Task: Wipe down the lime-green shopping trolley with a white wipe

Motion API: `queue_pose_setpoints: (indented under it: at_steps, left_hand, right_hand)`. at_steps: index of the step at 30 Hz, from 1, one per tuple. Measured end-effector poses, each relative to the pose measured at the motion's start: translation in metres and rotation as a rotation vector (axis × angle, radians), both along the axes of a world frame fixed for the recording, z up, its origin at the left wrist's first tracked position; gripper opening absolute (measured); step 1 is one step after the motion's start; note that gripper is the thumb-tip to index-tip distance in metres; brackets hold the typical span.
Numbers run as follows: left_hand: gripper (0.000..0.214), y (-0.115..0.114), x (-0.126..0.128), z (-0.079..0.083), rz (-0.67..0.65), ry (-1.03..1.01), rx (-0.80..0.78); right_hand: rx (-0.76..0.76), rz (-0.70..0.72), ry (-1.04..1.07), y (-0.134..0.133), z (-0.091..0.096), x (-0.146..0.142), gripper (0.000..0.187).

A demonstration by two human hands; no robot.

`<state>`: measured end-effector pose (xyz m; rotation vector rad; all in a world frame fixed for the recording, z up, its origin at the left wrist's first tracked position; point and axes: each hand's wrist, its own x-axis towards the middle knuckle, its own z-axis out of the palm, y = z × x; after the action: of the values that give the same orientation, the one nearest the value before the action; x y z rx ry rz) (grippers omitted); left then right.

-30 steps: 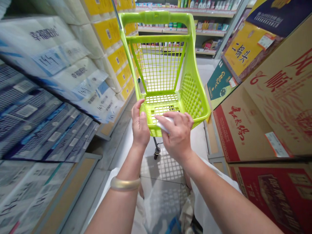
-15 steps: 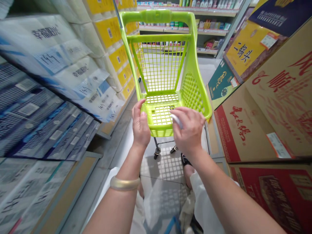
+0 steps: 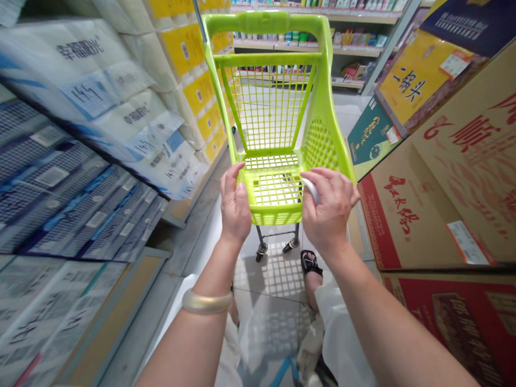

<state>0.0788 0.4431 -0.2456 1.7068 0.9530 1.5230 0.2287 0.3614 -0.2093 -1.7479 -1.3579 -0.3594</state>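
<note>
In front of me stands a lime-green shopping cart [image 3: 277, 217] with a lattice basket and dark legs on castors. The near left corner of its basket is at the fingers of my left hand [image 3: 236, 207], which are curled in against the rim. On the other side my right hand [image 3: 328, 207] is closed round a small white wad [image 3: 311, 189], cloth or tissue by its look. This hand is at the basket's near right corner, and its fingers partly cover the wad. Inside the basket only the green grid shows. A pale gold bangle [image 3: 207, 302] circles my left wrist.
Stacked tissue packs [image 3: 139, 121] line the left, with blue-and-white packs [image 3: 76, 193] below. Cartons [image 3: 407, 217] rise close on the right. Behind the cart, shelves [image 3: 363, 51] hold bottles and small goods. My sandalled foot [image 3: 311, 263] is near the castors.
My right hand has moved right along the basket's near rim, still holding the white wad. My left hand stays at the left corner. The cart appears slightly farther right in view.
</note>
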Motion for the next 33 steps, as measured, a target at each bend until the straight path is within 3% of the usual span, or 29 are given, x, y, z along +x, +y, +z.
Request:
queue_pose_setpoints:
  at_steps: [4,6,13,15,19,21,23,29,31,33]
  left_hand:
    - [0.043,-0.002,0.001,0.003,0.020,0.002,0.020]
    - [0.042,-0.003,0.000,0.004,0.026,0.009,0.025]
    - [0.042,-0.001,-0.003,0.002,0.010,0.059,0.048]
    - [0.041,-0.001,-0.002,0.002,0.018,0.056,0.042]
    - [0.042,-0.003,0.001,0.003,0.026,0.010,0.017]
    - [0.043,-0.003,0.001,0.003,0.027,0.008,0.019]
    - [0.043,-0.003,0.000,0.003,0.020,0.016,0.019]
    - [0.040,-0.002,-0.001,0.003,0.018,0.092,0.068]
    - [0.040,-0.003,0.001,0.003,0.021,0.079,0.060]
    - [0.041,-0.004,0.002,0.003,0.026,0.055,0.048]
  right_hand:
    - [-0.141,0.360,-0.100,-0.010,0.001,-0.035,0.027]
    - [-0.169,0.421,-0.134,-0.011,0.001,-0.043,0.028]
    - [0.011,-0.047,-0.023,0.001,0.000,0.002,0.022]
    - [0.011,-0.027,-0.017,0.001,-0.001,0.000,0.022]
    - [-0.097,0.308,-0.091,-0.007,-0.001,-0.032,0.024]
    - [-0.133,0.406,-0.132,-0.010,0.000,-0.042,0.025]
    - [-0.126,0.360,-0.120,-0.008,0.000,-0.039,0.024]
    - [-0.002,-0.011,-0.012,0.002,-0.001,0.001,0.020]
    - [-0.007,-0.002,-0.013,0.001,-0.001,-0.003,0.019]
    - [-0.060,0.132,-0.057,-0.003,-0.001,-0.019,0.020]
